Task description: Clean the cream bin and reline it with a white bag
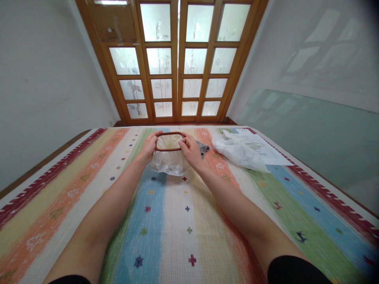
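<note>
A reddish-brown frame with rounded corners (168, 150) is held up over the far part of the table. Thin white translucent fabric (170, 162) spans it and hangs below its near edge. My left hand (150, 146) grips the frame's left end, fingers wrapped round it. At the right end, my right hand (190, 149) is closed, its thumb and fingertips pinching the rim. Just beyond my right hand lies a small dark grey patterned piece (203, 148), partly hidden by that hand.
A white plastic bag (241, 152) lies on the right over white paper sheets (274, 152). A striped cloth (177, 221) covers the table. Glass-paned wooden doors (179, 61) stand beyond the far edge, and a greenish glass panel (314, 134) is at the right wall.
</note>
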Tool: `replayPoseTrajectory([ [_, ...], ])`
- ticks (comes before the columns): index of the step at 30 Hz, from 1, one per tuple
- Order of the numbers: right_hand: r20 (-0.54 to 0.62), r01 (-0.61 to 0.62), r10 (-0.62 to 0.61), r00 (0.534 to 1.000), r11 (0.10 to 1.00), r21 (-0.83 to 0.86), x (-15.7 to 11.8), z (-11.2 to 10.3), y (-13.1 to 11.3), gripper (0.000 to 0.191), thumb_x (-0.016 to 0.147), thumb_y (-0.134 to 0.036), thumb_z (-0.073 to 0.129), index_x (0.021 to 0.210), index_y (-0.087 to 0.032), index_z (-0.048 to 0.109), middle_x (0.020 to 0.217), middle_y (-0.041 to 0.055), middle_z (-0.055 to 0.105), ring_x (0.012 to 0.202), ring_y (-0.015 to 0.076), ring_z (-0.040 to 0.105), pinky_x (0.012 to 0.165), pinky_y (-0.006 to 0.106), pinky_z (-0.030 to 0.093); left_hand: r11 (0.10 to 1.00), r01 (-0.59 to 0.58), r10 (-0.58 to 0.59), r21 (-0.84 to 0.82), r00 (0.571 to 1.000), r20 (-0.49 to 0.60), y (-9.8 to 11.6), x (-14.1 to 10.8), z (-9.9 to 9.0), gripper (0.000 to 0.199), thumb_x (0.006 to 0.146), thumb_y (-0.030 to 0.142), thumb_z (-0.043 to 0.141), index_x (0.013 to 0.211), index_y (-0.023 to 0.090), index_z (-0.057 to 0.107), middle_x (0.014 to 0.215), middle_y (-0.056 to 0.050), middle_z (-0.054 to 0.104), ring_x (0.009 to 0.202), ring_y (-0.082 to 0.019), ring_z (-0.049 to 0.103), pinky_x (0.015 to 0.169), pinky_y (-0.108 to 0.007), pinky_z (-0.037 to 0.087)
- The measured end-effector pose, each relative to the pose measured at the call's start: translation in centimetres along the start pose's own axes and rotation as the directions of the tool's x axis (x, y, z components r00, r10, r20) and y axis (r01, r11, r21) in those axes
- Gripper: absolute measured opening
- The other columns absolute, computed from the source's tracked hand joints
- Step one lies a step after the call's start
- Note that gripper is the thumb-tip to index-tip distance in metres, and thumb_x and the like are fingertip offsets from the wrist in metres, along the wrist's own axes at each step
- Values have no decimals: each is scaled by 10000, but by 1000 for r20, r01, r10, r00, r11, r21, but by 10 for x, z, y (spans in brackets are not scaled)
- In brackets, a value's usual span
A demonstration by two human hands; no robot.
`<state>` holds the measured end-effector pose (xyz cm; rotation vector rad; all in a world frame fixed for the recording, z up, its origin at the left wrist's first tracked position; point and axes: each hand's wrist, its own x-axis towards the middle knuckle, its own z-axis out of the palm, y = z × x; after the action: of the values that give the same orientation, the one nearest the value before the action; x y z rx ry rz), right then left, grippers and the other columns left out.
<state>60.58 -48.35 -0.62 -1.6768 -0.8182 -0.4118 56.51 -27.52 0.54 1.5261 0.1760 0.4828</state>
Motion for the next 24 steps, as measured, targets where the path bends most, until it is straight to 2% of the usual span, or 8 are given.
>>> replayPoseTrajectory([
  [5,-13,-3,4,1000,1000,22,-8,9,1,196,1013,-399,488,929,-248,582,1447,137,600,1420,256,507,1196,491,387,999,1,0,38,1000,-20,-2,-2,0,527,778,170,478,1256,178,701,1195,-65,759,1056,-245,704,995,-441,586],
  [8,-1,-11,11,1000,1000,27,-6,10,3,179,992,-391,503,910,-247,572,1429,136,594,1422,251,494,1194,480,379,997,-31,32,74,999,-3,0,-3,-3,518,793,178,486,1263,166,703,1210,-71,753,1080,-244,696,1034,-439,568],
  [12,53,-54,53,997,999,3,16,-2,6,235,962,-424,524,849,-231,597,1236,125,661,1273,262,581,1136,445,418,996,-12,9,83,999,31,2,-3,-6,583,780,172,483,1327,142,682,1208,-87,749,1066,-243,697,1049,-448,559],
  [15,113,-135,135,984,991,-1,38,-9,7,254,963,-424,506,957,-229,669,1107,78,707,1130,246,627,1083,425,452,995,-5,2,99,999,35,2,-1,-8,598,774,166,489,1339,147,683,1215,-83,750,1107,-248,690,1072,-447,549],
  [18,201,-250,234,951,967,55,49,-6,7,223,915,-340,545,1004,-238,722,1168,49,730,1160,234,627,1096,407,446,993,-16,9,117,998,55,2,0,-9,600,776,163,492,1344,153,685,1257,-81,741,1161,-252,677,1104,-450,530],
  [21,237,-394,351,906,903,168,47,1,8,267,868,-277,530,1016,-228,747,1200,34,742,1175,225,634,1093,385,452,989,-34,26,145,998,58,2,0,-11,607,779,163,498,1358,149,679,1299,-86,727,1216,-257,657,1141,-451,501],
  [24,212,-453,404,890,834,315,38,8,8,330,850,-289,504,1070,-222,740,1208,22,747,1171,223,639,1058,352,475,989,-31,25,148,999,39,1,0,-11,621,786,162,502,1385,132,659,1354,-98,706,1256,-260,639,1170,-451,472],
])
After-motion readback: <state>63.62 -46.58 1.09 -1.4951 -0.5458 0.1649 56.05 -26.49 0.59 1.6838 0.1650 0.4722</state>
